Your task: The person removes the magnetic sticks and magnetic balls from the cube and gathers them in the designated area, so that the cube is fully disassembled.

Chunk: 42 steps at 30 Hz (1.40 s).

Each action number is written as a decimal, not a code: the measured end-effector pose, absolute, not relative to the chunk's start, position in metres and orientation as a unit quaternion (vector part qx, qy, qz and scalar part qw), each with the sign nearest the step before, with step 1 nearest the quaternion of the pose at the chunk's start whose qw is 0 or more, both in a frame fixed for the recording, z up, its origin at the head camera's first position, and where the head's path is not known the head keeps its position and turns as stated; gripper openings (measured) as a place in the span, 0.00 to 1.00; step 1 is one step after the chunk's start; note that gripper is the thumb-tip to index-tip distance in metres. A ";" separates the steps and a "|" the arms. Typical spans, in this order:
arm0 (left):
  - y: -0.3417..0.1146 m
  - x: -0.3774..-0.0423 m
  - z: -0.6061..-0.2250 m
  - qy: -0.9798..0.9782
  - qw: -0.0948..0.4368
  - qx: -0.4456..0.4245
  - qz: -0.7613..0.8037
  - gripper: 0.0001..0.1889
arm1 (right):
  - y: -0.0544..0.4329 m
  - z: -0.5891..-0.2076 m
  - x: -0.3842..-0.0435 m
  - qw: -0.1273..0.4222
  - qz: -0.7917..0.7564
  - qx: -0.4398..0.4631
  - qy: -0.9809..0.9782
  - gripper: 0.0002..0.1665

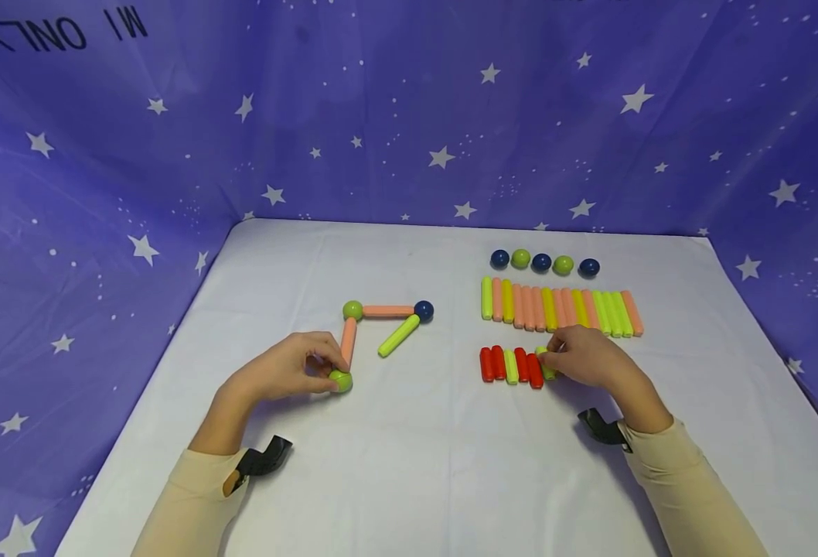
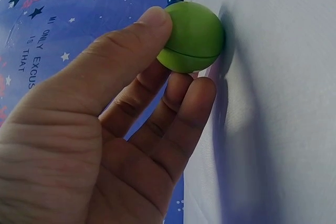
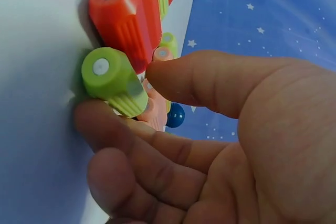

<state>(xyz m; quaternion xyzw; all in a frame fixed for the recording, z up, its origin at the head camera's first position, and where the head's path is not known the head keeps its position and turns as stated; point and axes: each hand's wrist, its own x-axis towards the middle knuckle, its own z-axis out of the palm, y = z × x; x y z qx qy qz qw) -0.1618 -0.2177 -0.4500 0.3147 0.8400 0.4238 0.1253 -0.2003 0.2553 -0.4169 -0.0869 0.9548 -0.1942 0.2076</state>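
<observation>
At the left, my left hand (image 1: 292,367) pinches a green ball (image 1: 341,381) between thumb and fingers. This ball meets the near end of a pink stick (image 1: 349,340). The stick's far end joins another green ball (image 1: 352,310), from which a second pink stick (image 1: 388,311) runs to a dark blue ball (image 1: 424,311). A yellow-green stick (image 1: 398,336) slants from the blue ball toward me. On the right, my right hand (image 1: 581,356) pinches a short green stick (image 3: 113,85) with a white disc in its end, beside short red sticks (image 3: 118,19).
Behind the right hand lies a long row of pink, yellow and green sticks (image 1: 540,309). Farther back, blue and green balls (image 1: 541,263) form a line. A white cloth (image 1: 409,464) covers the table; a purple star-patterned curtain (image 1: 409,116) encloses its back and sides.
</observation>
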 end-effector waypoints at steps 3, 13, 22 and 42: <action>-0.218 -0.162 -0.448 0.839 0.131 0.310 0.428 0.09 | 0.254 -0.415 -0.200 0.206 -0.192 -0.088 0.955 0.14; -0.219 -0.162 -0.447 0.841 0.137 0.301 0.428 0.09 | 0.248 -0.405 -0.193 0.197 -0.173 -0.074 0.962 0.17; -0.218 -0.163 -0.448 0.840 0.149 0.295 0.431 0.09 | 0.224 -0.396 -0.185 0.153 -0.188 -0.108 0.964 0.18; -0.215 -0.158 -0.448 0.834 0.146 0.288 0.448 0.09 | 0.074 -0.415 -0.191 0.143 -0.210 -0.228 0.940 0.36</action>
